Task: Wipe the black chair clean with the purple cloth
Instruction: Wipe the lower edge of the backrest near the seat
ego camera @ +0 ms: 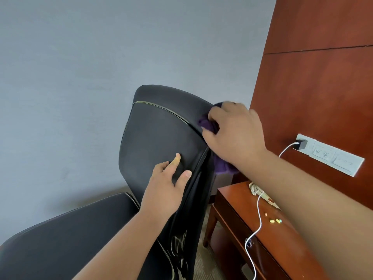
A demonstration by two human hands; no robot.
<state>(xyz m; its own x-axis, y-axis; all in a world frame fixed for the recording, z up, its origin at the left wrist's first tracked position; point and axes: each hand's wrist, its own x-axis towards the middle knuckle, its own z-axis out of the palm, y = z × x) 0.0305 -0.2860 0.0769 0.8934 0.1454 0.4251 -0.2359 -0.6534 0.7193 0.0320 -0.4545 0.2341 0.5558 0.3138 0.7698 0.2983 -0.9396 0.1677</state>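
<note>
The black chair fills the middle of the view, its padded backrest upright and its seat at the lower left. My right hand grips the bunched purple cloth against the backrest's upper right edge. More of the cloth hangs below my wrist, behind the chair's edge. My left hand rests on the front of the backrest near its right side, thumb and fingers spread on the padding. Worn, scratched patches show on the chair's side at the bottom.
A brown wooden side table stands right of the chair, carrying a white charging cable, a coiled cord and a few small coloured bits. A wall socket strip with a black plug sits on the red-brown panel. A grey wall lies behind.
</note>
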